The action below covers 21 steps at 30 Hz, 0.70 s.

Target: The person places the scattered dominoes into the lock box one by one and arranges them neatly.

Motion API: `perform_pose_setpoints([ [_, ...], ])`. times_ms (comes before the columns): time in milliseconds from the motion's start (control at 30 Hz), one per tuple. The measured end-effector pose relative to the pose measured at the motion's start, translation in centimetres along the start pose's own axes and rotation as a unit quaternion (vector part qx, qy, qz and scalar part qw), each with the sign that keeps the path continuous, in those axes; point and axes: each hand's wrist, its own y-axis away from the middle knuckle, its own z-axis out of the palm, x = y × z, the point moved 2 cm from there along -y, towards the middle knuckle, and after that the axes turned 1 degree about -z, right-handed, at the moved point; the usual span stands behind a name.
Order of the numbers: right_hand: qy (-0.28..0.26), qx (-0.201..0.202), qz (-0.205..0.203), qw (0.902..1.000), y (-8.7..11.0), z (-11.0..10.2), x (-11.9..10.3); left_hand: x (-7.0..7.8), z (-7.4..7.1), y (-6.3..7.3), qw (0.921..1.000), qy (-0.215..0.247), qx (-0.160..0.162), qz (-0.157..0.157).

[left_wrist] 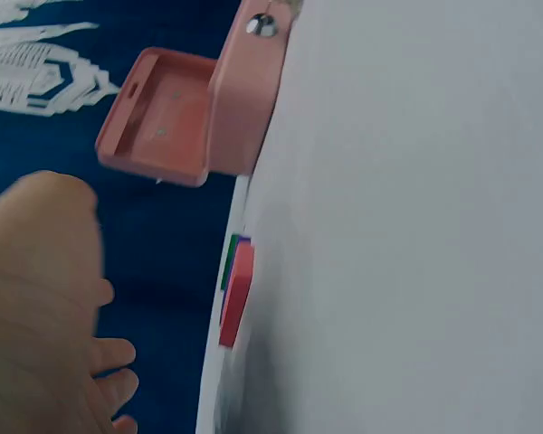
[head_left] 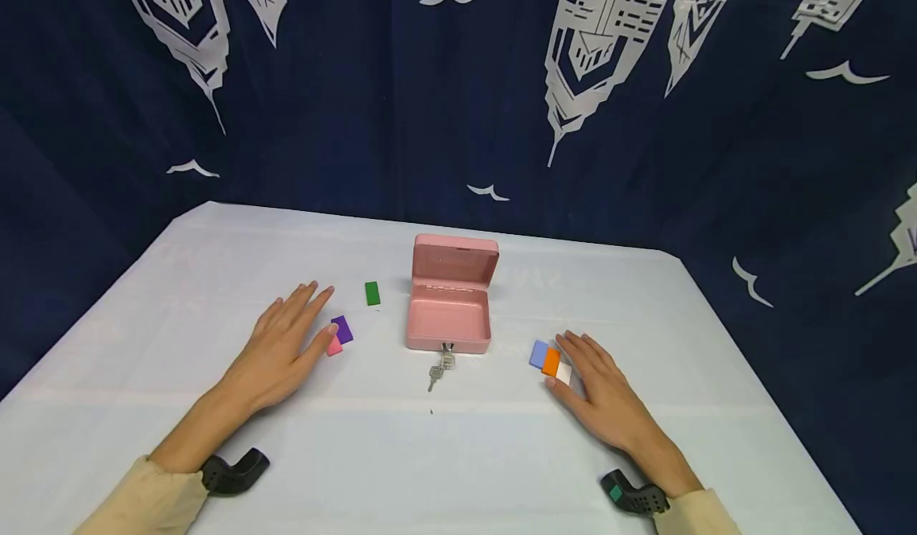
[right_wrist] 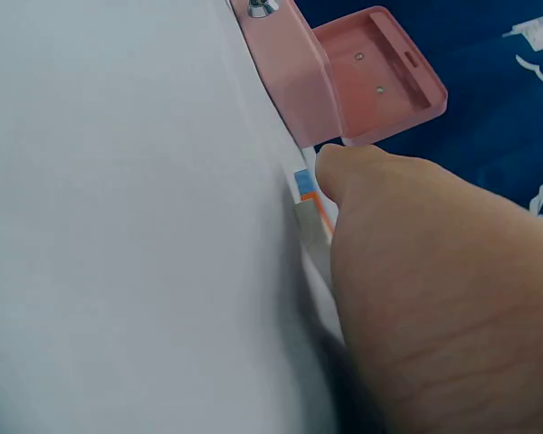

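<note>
A pink metal cash box [head_left: 449,320] stands with its lid up, its inside bare, and a pair of keys [head_left: 435,373] hangs from the front lock. My left hand [head_left: 282,352] is spread with straight fingers beside a purple tile [head_left: 343,329] and a pink tile [head_left: 334,347]; its thumb tip overlaps the pink one. A green tile [head_left: 372,293] lies farther back. On the other side my right hand [head_left: 605,392] lies with relaxed fingers next to a blue tile [head_left: 539,353], an orange tile [head_left: 551,361] and a white tile [head_left: 563,372], grouped in a slanting row.
A white table [head_left: 458,455] spreads beneath everything. Behind it hangs a dark blue curtain [head_left: 458,121] with white building shapes. Black bands [head_left: 232,471] circle both wrists below beige sleeves [head_left: 154,499].
</note>
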Motion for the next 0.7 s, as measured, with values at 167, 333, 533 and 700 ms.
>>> perform_pose_setpoints([
  [167, -0.003, 0.021, -0.027, 0.9994, -0.6, 0.3, 0.1, 2.0, 0.2, -1.5, 0.9954, 0.091, -0.03, -0.004],
  [333, -0.001, 0.023, -0.03, 0.9993, -0.9, 0.8, 0.1, 3.7, 1.5, -3.0, 0.9855, 0.148, -0.076, -0.034],
  [533, -0.003, 0.021, -0.03, 0.9993, -0.8, 1.0, 0.1, 5.3, 3.5, -4.5, 0.9699, 0.211, -0.107, -0.056],
  [700, -0.005, 0.023, -0.034, 0.9991, -1.1, 0.7, 0.3, 6.1, 5.3, -5.6, 0.9636, 0.238, -0.109, -0.055],
])
